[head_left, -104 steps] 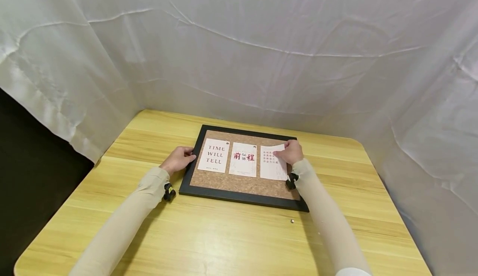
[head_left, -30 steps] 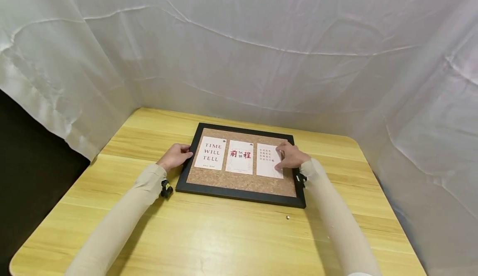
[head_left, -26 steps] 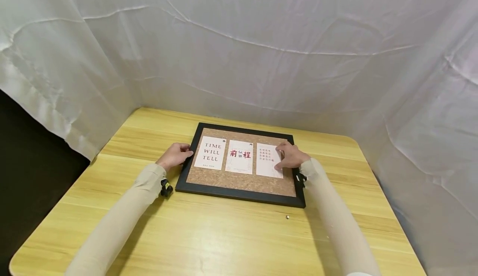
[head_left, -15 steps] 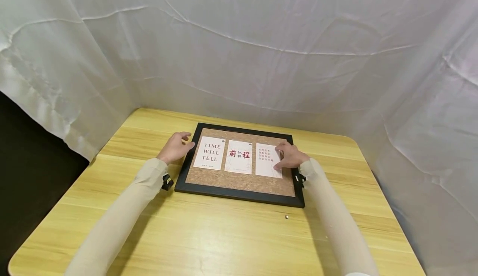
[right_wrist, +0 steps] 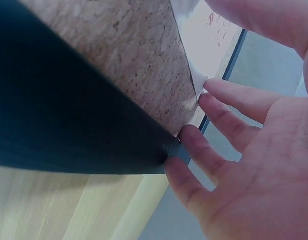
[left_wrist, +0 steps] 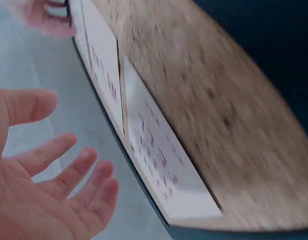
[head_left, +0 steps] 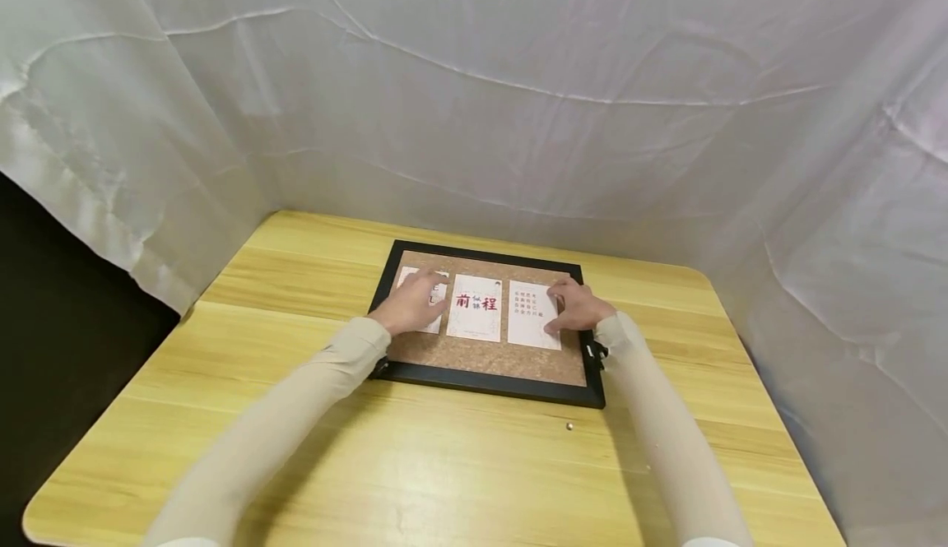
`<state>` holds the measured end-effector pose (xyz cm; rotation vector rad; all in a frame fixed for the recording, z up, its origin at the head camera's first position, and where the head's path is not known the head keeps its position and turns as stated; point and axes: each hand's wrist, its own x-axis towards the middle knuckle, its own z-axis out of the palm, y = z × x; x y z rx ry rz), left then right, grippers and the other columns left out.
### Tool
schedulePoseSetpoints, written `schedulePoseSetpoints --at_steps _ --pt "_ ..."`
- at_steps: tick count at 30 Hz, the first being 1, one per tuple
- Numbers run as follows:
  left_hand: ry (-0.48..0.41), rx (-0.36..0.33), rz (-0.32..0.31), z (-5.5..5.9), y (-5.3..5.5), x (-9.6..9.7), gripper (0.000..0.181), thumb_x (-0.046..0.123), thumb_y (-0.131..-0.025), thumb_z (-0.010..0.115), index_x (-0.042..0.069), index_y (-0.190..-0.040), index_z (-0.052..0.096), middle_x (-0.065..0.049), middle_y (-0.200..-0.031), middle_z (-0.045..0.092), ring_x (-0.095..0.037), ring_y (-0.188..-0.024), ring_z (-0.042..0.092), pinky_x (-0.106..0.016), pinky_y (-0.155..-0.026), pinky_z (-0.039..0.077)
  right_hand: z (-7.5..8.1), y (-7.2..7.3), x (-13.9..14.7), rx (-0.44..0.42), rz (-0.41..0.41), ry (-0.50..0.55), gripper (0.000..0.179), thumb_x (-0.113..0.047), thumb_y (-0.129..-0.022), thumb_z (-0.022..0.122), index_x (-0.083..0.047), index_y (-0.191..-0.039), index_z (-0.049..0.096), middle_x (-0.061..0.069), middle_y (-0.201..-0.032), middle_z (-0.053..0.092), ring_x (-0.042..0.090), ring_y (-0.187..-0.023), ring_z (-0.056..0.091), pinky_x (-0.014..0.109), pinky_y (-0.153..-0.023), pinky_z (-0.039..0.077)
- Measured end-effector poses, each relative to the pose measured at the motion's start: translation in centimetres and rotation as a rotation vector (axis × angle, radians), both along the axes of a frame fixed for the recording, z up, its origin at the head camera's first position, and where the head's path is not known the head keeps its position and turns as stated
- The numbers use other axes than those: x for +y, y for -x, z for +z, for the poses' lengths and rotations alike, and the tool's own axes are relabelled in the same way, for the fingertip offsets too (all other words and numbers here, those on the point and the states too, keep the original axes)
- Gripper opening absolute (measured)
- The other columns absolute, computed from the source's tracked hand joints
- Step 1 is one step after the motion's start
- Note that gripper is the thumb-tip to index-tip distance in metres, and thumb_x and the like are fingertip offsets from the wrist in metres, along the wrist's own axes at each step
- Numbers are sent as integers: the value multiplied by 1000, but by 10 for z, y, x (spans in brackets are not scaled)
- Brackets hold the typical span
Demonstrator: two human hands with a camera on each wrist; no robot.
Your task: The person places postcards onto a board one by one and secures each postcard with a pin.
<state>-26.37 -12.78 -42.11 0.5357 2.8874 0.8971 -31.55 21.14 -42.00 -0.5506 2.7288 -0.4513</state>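
A cork board point(head_left: 481, 356) in a black frame lies on the table with three printed cards in a row. My left hand point(head_left: 409, 304) is over the left card point(head_left: 437, 291), hiding much of it; its fingers are spread and loosely bent, and apart from the cards in the left wrist view. My right hand point(head_left: 581, 308) rests at the right card point(head_left: 527, 333), index fingertip near its upper corner and thumb lower down. In the right wrist view its extended fingers point(right_wrist: 233, 97) touch the card corner and the frame. The middle card point(head_left: 474, 325) bears a small dark pin point(head_left: 497, 283).
A small shiny bead-like piece point(head_left: 569, 426) lies on the wooden table point(head_left: 444, 481) in front of the board. Pale curtains point(head_left: 474, 103) hang behind and at both sides. A dark area shows at the far left.
My left hand has let go of the frame's left edge, lifted and moved right over the left card. Earlier, my right fingers moved from the card's middle to its right side, and stay there.
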Motion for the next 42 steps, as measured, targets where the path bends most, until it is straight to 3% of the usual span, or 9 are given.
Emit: schedulePoseSetpoints --at_steps 7,14,21,31,42 --pt "104 12 -123 -6 0 34 50 23 -101 65 1 -145 57 -21 -153 52 -41 -143 47 -52 -122 37 -3 1 0 -13 -14 -3 78 -28 -86 84 7 -147 50 28 -161 31 51 -143 33 64 -120 31" --pt "250 108 -210 -18 7 58 44 24 -102 63 3 -141 61 -18 -143 58 -38 -131 55 -53 -112 47 -3 1 0 -17 -24 -5 80 -28 -85 85 6 -148 49 28 -163 28 52 -144 32 64 -121 30" --pt "338 168 -270 -21 5 79 37 29 -106 57 8 -136 65 -13 -144 57 -37 -130 55 -51 -109 50 -3 0 0 -9 -22 -8 79 -27 -86 84 6 -148 49 28 -162 29 51 -144 33 65 -120 30" --pt "421 104 -311 -19 -1 96 48 39 -108 52 16 -151 52 -5 -162 44 -34 -147 42 -57 -121 37 -3 1 3 -13 -34 -17 78 -28 -86 85 5 -148 50 28 -161 30 51 -143 34 65 -120 32" --pt "438 90 -327 -20 3 104 41 41 -107 54 19 -141 57 -2 -162 45 -31 -146 44 -53 -122 38 -4 -1 3 -20 -48 -24 79 -29 -86 85 4 -149 49 26 -161 31 50 -142 34 66 -119 32"
